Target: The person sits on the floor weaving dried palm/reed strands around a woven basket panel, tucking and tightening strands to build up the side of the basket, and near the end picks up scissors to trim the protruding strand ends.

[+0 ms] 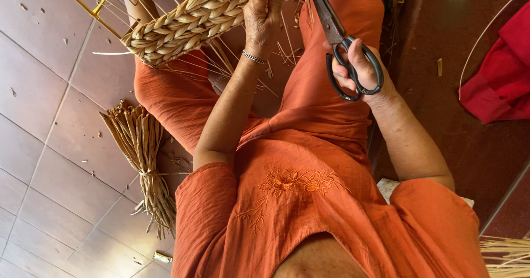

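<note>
My left hand (264,14) grips the edge of a woven straw piece (187,21) held over my lap, a silver bracelet on its wrist. My right hand (359,71) holds black-handled scissors (339,41), fingers through the loops, blades pointing up toward the weave near my left hand. Loose straw ends stick out from the braided piece. I wear orange clothes with an embroidered flower.
A tied bundle of dry straw (144,156) lies on the tiled floor (49,145) at the left. A red cloth (499,74) lies on the dark red floor at the right. More straw (505,256) shows at the bottom right corner.
</note>
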Available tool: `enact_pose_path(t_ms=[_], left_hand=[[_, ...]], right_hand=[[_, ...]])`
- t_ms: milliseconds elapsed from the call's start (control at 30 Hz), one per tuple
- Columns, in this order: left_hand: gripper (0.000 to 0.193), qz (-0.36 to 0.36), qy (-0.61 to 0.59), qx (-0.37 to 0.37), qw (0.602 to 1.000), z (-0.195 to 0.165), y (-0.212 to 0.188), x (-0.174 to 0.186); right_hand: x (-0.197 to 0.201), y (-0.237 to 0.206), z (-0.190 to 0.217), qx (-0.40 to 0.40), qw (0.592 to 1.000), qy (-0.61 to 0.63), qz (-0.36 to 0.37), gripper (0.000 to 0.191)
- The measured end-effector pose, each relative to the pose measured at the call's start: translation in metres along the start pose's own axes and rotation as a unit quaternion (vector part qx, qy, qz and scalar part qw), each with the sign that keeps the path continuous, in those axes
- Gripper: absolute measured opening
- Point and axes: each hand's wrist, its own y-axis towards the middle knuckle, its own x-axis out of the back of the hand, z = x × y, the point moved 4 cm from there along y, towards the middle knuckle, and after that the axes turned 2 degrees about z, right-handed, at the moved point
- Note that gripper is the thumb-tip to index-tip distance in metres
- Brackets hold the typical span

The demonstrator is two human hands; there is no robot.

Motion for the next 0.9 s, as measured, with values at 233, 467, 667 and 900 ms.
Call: enact_pose_path(t_ms=[233,467,667,900], left_hand=[[0.009,-0.003,-0.004,-0.01,1.0,0.003,0.006,0.004],[0.019,0.001,-0.037,-0.002,0.999,0.011,0.008,0.008],[0.02,-0.005,-0.034,-0.004,0.999,0.011,0.004,0.007],[0.013,-0.005,-0.036,-0.013,0.999,0.005,0.006,0.008]], right_hand=[[-0.003,0.019,-0.002,-0.019,0.999,0.039,0.016,0.08],[0.003,0.016,-0.012,-0.034,0.996,0.075,0.015,0.085],[0.008,0.025,-0.026,-0.042,0.991,0.125,0.03,0.083],[0.006,0.027,-0.022,-0.025,0.987,0.143,0.067,0.084]])
